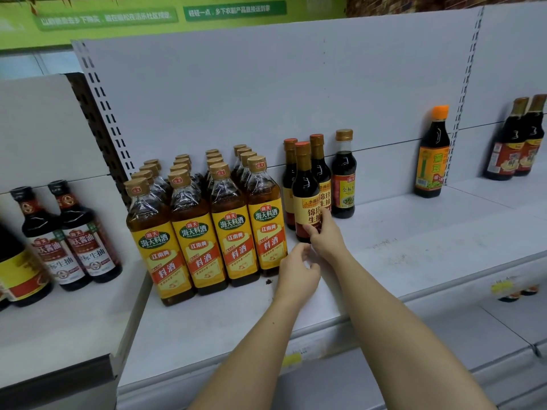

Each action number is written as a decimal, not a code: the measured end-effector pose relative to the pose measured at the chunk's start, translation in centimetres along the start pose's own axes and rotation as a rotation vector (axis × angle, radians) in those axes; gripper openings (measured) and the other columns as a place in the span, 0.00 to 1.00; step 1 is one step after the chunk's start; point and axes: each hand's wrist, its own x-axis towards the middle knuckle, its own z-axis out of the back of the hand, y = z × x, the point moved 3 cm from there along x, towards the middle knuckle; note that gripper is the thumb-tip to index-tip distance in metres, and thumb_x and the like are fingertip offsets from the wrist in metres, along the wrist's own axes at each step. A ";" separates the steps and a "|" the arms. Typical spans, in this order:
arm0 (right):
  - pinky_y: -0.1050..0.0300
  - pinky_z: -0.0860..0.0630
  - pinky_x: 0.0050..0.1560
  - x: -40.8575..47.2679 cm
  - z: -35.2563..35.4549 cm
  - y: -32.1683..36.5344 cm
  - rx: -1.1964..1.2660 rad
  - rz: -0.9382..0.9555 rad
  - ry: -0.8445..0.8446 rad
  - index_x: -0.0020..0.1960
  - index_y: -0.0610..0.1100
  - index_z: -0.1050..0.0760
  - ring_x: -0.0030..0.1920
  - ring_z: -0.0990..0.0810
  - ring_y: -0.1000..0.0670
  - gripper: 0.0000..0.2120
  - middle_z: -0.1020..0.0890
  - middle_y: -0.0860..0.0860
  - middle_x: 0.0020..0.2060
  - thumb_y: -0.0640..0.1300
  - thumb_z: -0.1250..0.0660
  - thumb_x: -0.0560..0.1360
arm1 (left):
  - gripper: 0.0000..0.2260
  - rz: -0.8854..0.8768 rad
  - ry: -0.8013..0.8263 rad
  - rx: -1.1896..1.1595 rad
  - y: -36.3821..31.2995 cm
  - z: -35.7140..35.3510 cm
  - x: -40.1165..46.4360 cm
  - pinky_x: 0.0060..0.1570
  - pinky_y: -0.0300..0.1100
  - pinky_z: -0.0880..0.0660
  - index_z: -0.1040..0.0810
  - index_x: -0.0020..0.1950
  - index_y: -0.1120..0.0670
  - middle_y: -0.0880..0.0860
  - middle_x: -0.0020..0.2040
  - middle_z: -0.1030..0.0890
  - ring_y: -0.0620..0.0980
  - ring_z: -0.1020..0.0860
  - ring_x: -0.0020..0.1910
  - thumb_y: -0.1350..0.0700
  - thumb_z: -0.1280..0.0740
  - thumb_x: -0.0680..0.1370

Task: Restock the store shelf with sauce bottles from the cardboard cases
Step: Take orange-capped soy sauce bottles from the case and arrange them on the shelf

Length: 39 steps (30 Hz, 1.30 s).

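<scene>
Restock is judged partly done: a full block of yellow-label cooking wine bottles [207,229] is faced up on the shelf [414,232], w/ only a few dark soy bottles beside it and much bare shelf left to the right; no cardboard cases are seen. The front soy sauce bottle [306,196] is pinched low on its label by the right hand [324,235], thumb and fingers clamped on it, prob. being set in place. The left hand [297,272] is held just below, fingers loosely curled, nothing gripped.
</scene>
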 end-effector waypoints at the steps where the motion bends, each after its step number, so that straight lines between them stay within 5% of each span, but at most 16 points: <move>1: 0.48 0.32 0.73 0.0 0.0 0.0 0.005 -0.002 -0.003 0.80 0.45 0.40 0.74 0.30 0.43 0.30 0.28 0.45 0.74 0.40 0.33 0.81 | 0.19 0.001 0.002 -0.004 0.0 0.0 0.0 0.61 0.38 0.29 0.26 0.69 0.52 0.50 0.66 0.22 0.48 0.25 0.67 0.65 0.36 0.79; 16: 0.49 0.33 0.71 0.4 -0.2 -0.2 0.002 -0.016 -0.029 0.79 0.44 0.40 0.73 0.29 0.43 0.29 0.27 0.45 0.73 0.40 0.33 0.81 | 0.20 0.018 0.010 -0.030 0.2 0.0 0.3 0.59 0.38 0.29 0.28 0.70 0.52 0.51 0.69 0.23 0.48 0.26 0.68 0.65 0.36 0.79; 24: 0.51 0.33 0.70 -1.1 0.8 0.7 -0.009 -0.185 0.003 0.79 0.40 0.42 0.74 0.30 0.42 0.28 0.29 0.43 0.74 0.37 0.36 0.82 | 0.21 0.062 0.045 -0.032 -0.3 0.2 0.1 0.58 0.40 0.27 0.28 0.71 0.54 0.51 0.64 0.23 0.48 0.25 0.63 0.66 0.37 0.79; 31: 0.51 0.27 0.62 -5.4 1.8 1.2 -0.088 -0.265 0.045 0.68 0.40 0.31 0.60 0.25 0.47 0.17 0.24 0.48 0.58 0.35 0.38 0.80 | 0.21 0.111 0.202 -0.110 -0.2 1.6 -0.5 0.50 0.43 0.21 0.25 0.70 0.52 0.51 0.63 0.21 0.50 0.22 0.61 0.64 0.34 0.78; 37: 0.42 0.22 0.62 -8.3 2.6 3.2 -0.035 -0.263 0.019 0.63 0.40 0.27 0.57 0.20 0.41 0.13 0.21 0.44 0.53 0.39 0.34 0.79 | 0.06 0.239 0.091 -0.353 0.9 4.2 -2.6 0.50 0.49 0.19 0.21 0.51 0.59 0.59 0.48 0.19 0.56 0.20 0.44 0.68 0.35 0.79; 39: 0.40 0.21 0.62 -9.4 2.3 4.4 0.007 -0.245 0.021 0.57 0.42 0.26 0.56 0.19 0.40 0.08 0.21 0.45 0.49 0.38 0.34 0.78 | 0.08 0.266 0.029 -0.402 1.2 5.8 -3.5 0.38 0.45 0.21 0.22 0.47 0.59 0.61 0.44 0.20 0.56 0.21 0.39 0.69 0.37 0.79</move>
